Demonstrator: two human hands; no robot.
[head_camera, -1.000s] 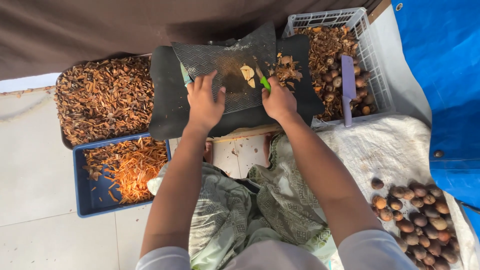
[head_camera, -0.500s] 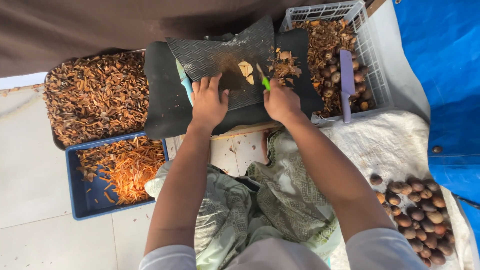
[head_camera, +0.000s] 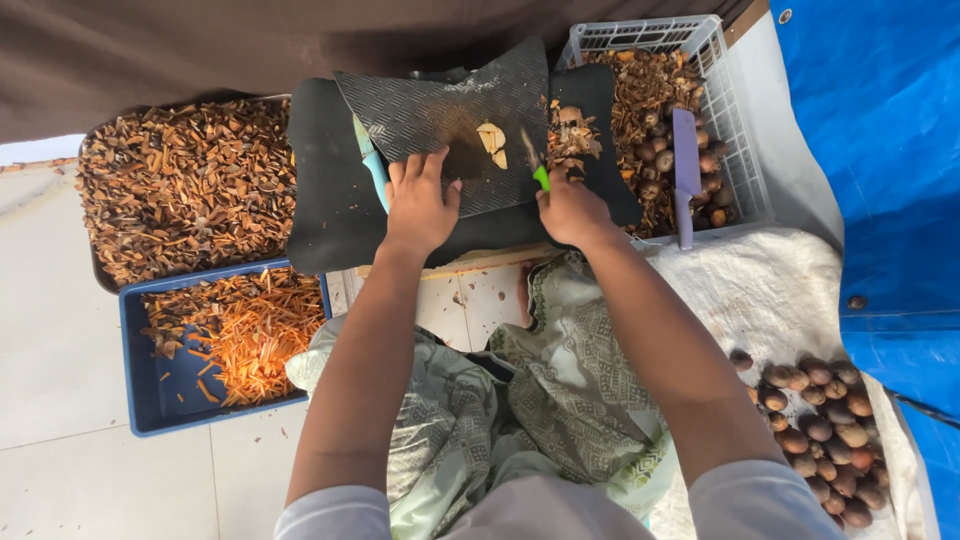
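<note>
My right hand (head_camera: 570, 210) grips a small knife with a green handle (head_camera: 540, 176), its blade pointing up over a black ribbed rubber mat (head_camera: 430, 110). Pale cut nut pieces (head_camera: 491, 142) lie on the mat just left of the blade. My left hand (head_camera: 418, 200) rests flat on the mat's near edge, fingers spread, holding nothing. A teal-handled tool (head_camera: 372, 165) lies on the mat beside the left hand's thumb side.
A grey plastic crate (head_camera: 745, 150) at the right holds husks, nuts and a purple knife (head_camera: 684, 170). A dark tray of brown husks (head_camera: 180, 185) sits left, above a blue tray (head_camera: 140, 400) of orange slivers. Whole brown nuts (head_camera: 825, 430) lie on white cloth.
The view has shifted a little. My right hand with the knife has stayed near the cut pieces; my left hand has stayed on the mat's edge.
</note>
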